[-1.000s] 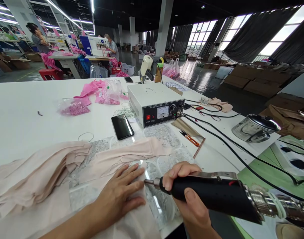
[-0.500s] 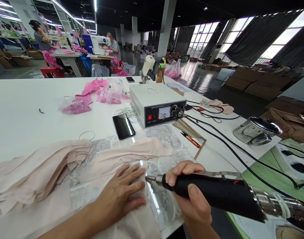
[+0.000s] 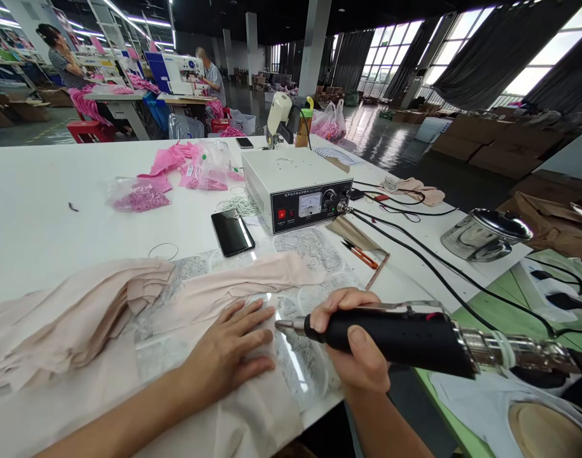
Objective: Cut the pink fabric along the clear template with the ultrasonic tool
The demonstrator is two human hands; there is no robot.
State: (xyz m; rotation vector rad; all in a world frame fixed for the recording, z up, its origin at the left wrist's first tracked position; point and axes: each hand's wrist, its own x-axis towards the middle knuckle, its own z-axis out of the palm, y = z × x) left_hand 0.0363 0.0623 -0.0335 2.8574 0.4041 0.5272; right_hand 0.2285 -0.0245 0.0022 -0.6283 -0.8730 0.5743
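My left hand (image 3: 233,346) lies flat on pale pink fabric (image 3: 252,401), fingers spread toward the fabric's right edge. In my right hand (image 3: 355,343) is a black handheld ultrasonic welder (image 3: 390,331), gripped around its body. Its pointed metal tip is at the fabric's edge beside my left fingertips; whether it touches the cloth I cannot tell. Another strip of the pale fabric (image 3: 252,277) lies just beyond my left hand. Layered pale pieces (image 3: 81,312) are heaped to the left. Beneath the work is a clear sheet over a grey marbled surface (image 3: 295,375).
A white welder control box (image 3: 310,203) stands ahead, its black cables (image 3: 415,254) running right. Near it are a phone (image 3: 232,232), orange thread snips (image 3: 362,254) and a glass mug (image 3: 484,235). Pink bags (image 3: 138,194) lie left. Two people sit at machines in the background.
The view has shifted slightly, so the table appears higher. The welder's rear end has risen a little relative to its tip. My left hand stays flat on the fabric.
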